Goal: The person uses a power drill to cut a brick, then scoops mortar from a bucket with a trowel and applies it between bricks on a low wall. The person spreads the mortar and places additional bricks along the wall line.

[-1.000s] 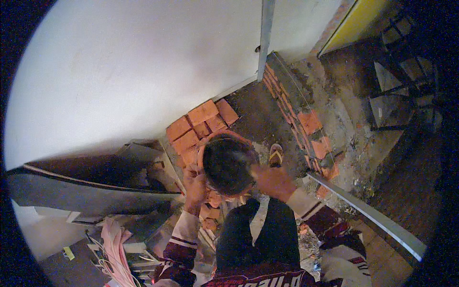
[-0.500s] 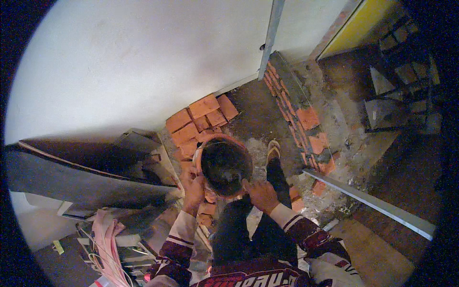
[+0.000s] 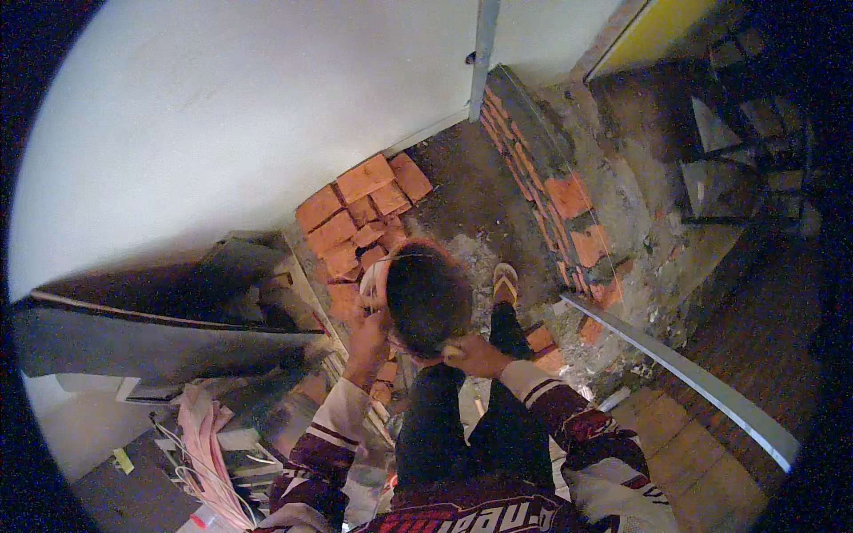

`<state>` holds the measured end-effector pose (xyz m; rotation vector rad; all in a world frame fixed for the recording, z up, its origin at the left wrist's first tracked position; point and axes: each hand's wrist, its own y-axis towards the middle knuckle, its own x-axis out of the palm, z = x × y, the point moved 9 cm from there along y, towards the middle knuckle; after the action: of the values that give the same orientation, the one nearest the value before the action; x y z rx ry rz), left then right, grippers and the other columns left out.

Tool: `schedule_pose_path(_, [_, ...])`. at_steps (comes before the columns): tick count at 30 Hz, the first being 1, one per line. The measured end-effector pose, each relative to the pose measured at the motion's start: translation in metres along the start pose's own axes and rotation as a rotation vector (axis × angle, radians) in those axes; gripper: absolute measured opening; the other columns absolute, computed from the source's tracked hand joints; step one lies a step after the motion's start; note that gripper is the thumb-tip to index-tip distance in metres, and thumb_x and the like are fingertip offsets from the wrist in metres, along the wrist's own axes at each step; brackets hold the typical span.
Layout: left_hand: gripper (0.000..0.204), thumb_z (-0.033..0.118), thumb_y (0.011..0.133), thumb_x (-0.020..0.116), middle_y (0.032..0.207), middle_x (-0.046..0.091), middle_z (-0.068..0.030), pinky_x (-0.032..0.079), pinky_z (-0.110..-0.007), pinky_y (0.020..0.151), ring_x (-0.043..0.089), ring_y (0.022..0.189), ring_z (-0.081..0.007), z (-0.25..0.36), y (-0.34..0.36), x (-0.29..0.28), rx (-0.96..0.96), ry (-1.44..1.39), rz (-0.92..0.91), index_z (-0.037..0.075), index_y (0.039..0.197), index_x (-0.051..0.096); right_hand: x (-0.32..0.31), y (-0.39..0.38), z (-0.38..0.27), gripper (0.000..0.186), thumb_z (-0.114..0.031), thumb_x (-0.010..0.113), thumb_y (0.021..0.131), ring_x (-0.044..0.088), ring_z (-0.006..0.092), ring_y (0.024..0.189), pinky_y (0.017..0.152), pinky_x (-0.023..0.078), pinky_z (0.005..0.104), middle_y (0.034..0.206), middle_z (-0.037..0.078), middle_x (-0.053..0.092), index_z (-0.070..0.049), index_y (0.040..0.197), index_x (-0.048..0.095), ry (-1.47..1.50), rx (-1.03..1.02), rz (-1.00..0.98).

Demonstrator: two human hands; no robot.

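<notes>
A round orange-pink bucket (image 3: 377, 282) hangs in front of my legs, tilted with its mouth turned toward the right. Its inside is dark, and what it holds cannot be made out. My left hand (image 3: 366, 342) is closed on the bucket's left side near the rim. On the near right edge, my right hand (image 3: 480, 357) grips the rim with bent fingers. Beyond the bucket, against the white wall, lies a stack of orange bricks (image 3: 364, 179), partly hidden by the bucket.
A low brick wall (image 3: 569, 197) with a taut string curves along the right. A long metal bar (image 3: 684, 369) slants from its near end. Dark boards (image 3: 160, 346) lean at left above pink cloth (image 3: 203, 426) and cables. My sandalled foot (image 3: 505, 284) stands on the dirt floor.
The bucket has tipped, its mouth swinging from facing up toward the right. Both hands have stayed on it. The view has shifted slightly.
</notes>
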<state>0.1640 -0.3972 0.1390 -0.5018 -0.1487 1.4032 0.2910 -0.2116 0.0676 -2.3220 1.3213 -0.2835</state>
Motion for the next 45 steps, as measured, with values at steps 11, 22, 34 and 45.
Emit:
schedule_pose_path(11, [0.029, -0.001, 0.084, 0.058, 0.093, 0.057, -0.0048, 0.048, -0.032, 0.063, 0.057, 0.074, -0.0179, -0.037, 0.005, 0.052, -0.35, -0.336, 0.119, 0.008, 0.11, 0.051, -0.078, -0.055, -0.013, 0.034, -0.029, 0.068, 0.096, 0.057, 0.0088, 0.061, 0.055, 0.05, 0.0306, 0.082, 0.002, 0.065, -0.005, 0.12, 0.068, 0.202, 0.026, 0.056])
schedule_pose_path(22, [0.015, 0.006, 0.081, 0.067, 0.087, 0.062, -0.004, 0.048, -0.036, 0.064, 0.058, 0.071, -0.0192, -0.083, 0.042, 0.177, -0.2, 0.136, 0.047, 0.007, 0.092, 0.058, -0.266, -0.101, 0.051, 0.022, -0.025, 0.066, 0.095, 0.06, 0.016, 0.079, 0.072, 0.05, 0.0349, 0.085, 0.006, 0.065, -0.005, 0.102, 0.069, 0.166, 0.081, 0.466])
schedule_pose_path(34, [0.03, 0.012, 0.097, 0.061, 0.106, 0.063, -0.0068, 0.053, -0.035, 0.075, 0.058, 0.087, -0.0223, -0.101, -0.002, 0.141, -0.355, -0.257, 0.205, 0.009, 0.125, 0.054, -0.431, -0.092, 0.102, 0.039, -0.03, 0.06, 0.097, 0.071, 0.0393, 0.099, 0.086, 0.057, 0.0493, 0.108, 0.022, 0.073, -0.009, 0.129, 0.067, -0.351, 0.414, 0.889])
schedule_pose_path(45, [0.02, 0.001, 0.083, 0.064, 0.098, 0.063, -0.0063, 0.051, -0.031, 0.068, 0.06, 0.081, -0.0182, -0.149, -0.016, 0.121, -0.457, -0.118, 0.313, 0.002, 0.102, 0.06, -0.354, -0.168, 0.107, 0.045, -0.033, 0.057, 0.099, 0.067, 0.0425, 0.104, 0.089, 0.055, 0.0504, 0.117, 0.023, 0.069, 0.0, 0.129, 0.064, -0.428, 0.248, 1.105])
